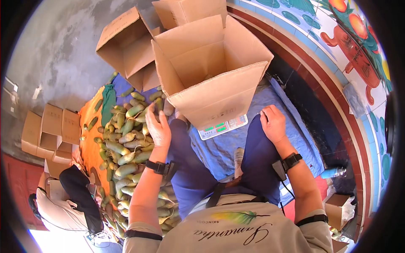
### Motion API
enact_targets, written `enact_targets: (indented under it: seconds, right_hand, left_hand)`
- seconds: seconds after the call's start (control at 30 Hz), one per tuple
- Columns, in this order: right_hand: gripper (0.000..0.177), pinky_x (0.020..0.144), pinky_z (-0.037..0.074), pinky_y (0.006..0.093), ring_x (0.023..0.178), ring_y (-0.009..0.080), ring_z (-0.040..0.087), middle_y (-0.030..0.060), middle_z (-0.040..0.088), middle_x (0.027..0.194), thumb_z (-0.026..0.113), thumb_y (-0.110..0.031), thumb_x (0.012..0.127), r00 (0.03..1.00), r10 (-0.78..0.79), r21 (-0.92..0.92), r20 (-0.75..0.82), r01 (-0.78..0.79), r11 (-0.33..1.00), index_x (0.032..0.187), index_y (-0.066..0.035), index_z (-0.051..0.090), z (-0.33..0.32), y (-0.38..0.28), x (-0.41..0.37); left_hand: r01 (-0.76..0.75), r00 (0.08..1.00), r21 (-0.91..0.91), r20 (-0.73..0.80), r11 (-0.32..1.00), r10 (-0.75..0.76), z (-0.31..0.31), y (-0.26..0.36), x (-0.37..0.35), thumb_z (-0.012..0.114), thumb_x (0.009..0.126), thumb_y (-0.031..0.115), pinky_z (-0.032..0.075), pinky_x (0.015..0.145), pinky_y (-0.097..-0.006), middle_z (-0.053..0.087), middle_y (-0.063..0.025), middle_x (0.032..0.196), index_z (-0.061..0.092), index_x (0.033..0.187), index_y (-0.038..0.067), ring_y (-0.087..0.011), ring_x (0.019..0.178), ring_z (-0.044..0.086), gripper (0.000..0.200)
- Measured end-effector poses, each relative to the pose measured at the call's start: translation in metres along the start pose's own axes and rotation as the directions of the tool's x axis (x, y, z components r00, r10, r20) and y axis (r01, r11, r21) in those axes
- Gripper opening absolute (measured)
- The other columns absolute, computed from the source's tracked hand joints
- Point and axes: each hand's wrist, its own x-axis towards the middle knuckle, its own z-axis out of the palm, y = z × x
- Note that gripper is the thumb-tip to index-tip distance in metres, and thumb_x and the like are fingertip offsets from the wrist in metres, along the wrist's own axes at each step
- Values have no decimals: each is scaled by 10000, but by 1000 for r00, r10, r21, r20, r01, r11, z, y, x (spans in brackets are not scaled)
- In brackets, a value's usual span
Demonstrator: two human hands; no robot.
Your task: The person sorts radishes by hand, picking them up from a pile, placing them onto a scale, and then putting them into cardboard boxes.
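Observation:
My left hand [159, 128] is raised beside my left knee, over the edge of a big heap of green radishes [126, 139]. Its fingers are spread, and I see nothing in them. On my right knee rests my right hand [273, 123], fingers loosely bent and thumb apart, with nothing held. Between my knees and just beyond them, a large open cardboard box [211, 97] stands on a digital scale [222, 127] with lit green displays. The bottom of the box is in shadow, so its contents are hard to make out.
More open cardboard boxes [126, 46] stand behind the large one, and others [52, 130] at the left wall. A blue tarp [291, 139] and an orange sheet [90, 147] cover the floor. At lower left sits another person [67, 202]. A bottle [334, 173] lies at right.

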Motion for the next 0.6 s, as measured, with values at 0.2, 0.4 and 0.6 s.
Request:
enact_targets:
  seconds: [0.2,0.4,0.6]
  right_hand:
    - [91,642,489,390,707,307,594,102,593,792,660,-29,742,1000,-22,-2,21,22,1000,780,-38,577,1,-3,2]
    - [98,638,487,394,710,310,599,108,596,793,665,-19,749,998,-35,-13,45,35,999,788,-32,577,2,-7,4]
    - [93,652,490,392,731,311,605,111,603,809,657,-12,760,995,-64,-21,82,66,998,807,-24,577,0,-10,7]
  left_hand:
    - [96,995,-62,-1,993,-96,5,-19,-20,517,936,173,363,991,-468,524,-232,1223,454,1288,-17,-402,1145,475,405]
    - [32,999,34,28,999,-33,1,-10,-25,542,917,147,390,962,-455,541,-217,1199,469,1273,6,-390,1110,494,389]
    - [1,1000,10,26,1000,-1,4,-10,-25,557,901,138,394,955,-454,547,-215,1187,470,1254,-25,-395,1100,496,399]
